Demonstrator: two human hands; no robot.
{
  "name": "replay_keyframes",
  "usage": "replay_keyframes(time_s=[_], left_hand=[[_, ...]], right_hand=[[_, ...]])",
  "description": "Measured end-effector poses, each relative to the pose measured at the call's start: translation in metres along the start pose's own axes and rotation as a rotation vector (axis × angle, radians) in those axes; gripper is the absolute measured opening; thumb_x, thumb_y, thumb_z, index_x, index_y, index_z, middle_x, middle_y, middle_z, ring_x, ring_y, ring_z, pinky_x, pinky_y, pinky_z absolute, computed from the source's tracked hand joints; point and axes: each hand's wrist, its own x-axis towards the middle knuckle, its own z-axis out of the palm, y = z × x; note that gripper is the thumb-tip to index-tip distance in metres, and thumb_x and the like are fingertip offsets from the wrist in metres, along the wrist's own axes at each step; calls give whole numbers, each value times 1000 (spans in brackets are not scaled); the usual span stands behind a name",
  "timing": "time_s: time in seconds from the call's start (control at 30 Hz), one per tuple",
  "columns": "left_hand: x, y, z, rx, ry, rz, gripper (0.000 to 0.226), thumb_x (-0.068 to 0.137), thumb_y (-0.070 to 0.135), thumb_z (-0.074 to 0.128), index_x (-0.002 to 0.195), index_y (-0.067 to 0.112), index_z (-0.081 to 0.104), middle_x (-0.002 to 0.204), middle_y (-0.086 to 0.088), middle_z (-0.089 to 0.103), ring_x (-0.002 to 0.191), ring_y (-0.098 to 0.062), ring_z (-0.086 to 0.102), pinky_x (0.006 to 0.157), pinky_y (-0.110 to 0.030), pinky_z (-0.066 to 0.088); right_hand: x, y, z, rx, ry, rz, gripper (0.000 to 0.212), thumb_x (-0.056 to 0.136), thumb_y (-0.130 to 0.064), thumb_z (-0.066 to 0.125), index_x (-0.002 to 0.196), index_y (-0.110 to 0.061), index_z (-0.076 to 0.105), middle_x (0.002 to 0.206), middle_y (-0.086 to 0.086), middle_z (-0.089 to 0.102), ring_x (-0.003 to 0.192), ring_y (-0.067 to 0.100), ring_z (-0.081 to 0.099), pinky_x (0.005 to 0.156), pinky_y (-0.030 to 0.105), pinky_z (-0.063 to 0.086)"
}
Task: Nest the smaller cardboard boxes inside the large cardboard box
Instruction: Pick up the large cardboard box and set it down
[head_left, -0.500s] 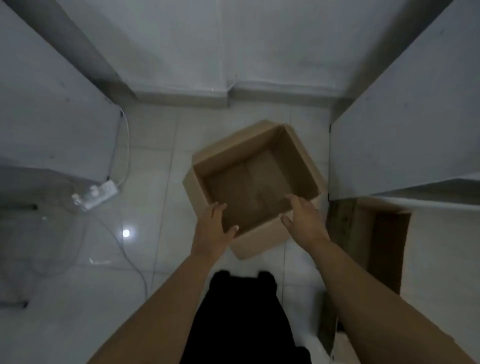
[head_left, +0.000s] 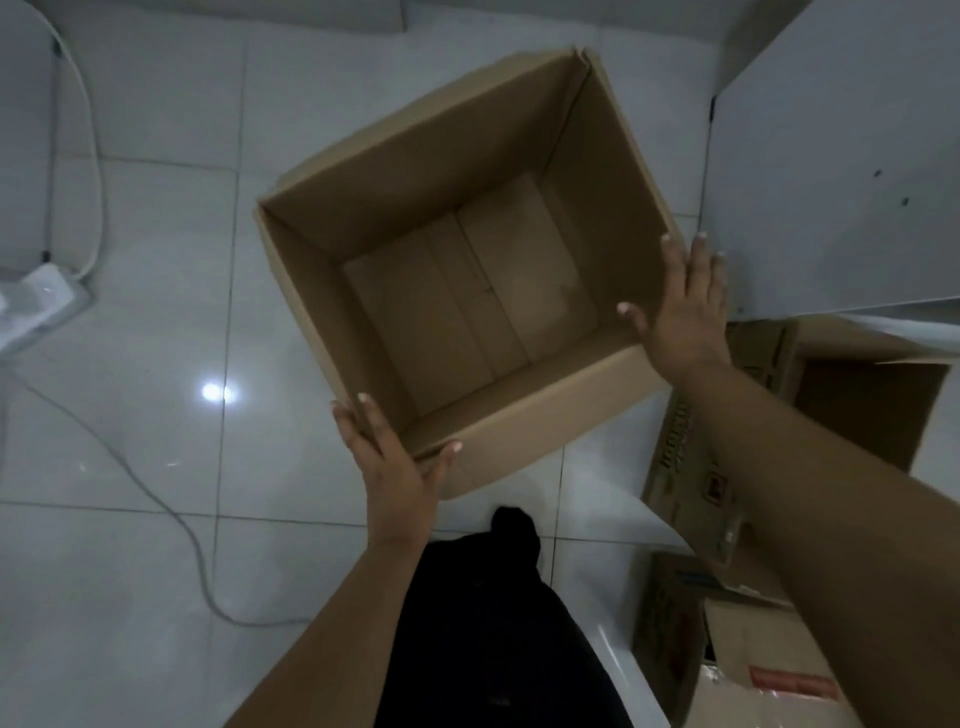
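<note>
Head view: the large cardboard box (head_left: 597, 208) now fills frame centre, much bigger than half a second back, as the person has leaned in. The left hand (head_left: 400, 467) straddles the near-left corner, fingers straight, thumb spread on the front wall. The right hand (head_left: 685, 306) has shifted from the near rim and lies spread flat on the right wall. Box empty; smaller boxes (head_left: 857, 395) sit at right and lower right, outside it. Nesting not started.

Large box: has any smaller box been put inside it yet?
No, the large box holds nothing; only its bare folded bottom flaps show inside.
</note>
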Motion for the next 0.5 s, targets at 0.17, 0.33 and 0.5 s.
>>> replay_keyframes(time_s=[0.17,0.33,0.5], left_hand=[[7,-13,17,-49,66,-39,117,72,57,64,149,18,-14,158,4,-14,138,1,-4,114,-33,17],[24,-16,10,-91,80,-6,120,66,58,69,150,22,-8,158,7,-3,135,6,5,110,-29,20],[52,-13,-14,-196,-6,-1,124,59,47,83,149,31,-2,158,8,3,141,-3,12,112,-25,21]], right_hand=[[25,7,21,210,92,94,75,90,-30,55,148,-25,8,148,11,31,130,33,36,102,47,35],[20,10,26,111,200,41,70,93,-26,50,147,-37,6,133,10,48,101,33,57,79,40,46],[4,20,28,68,194,57,74,92,-21,51,147,-39,5,127,12,54,92,33,59,68,30,36]])
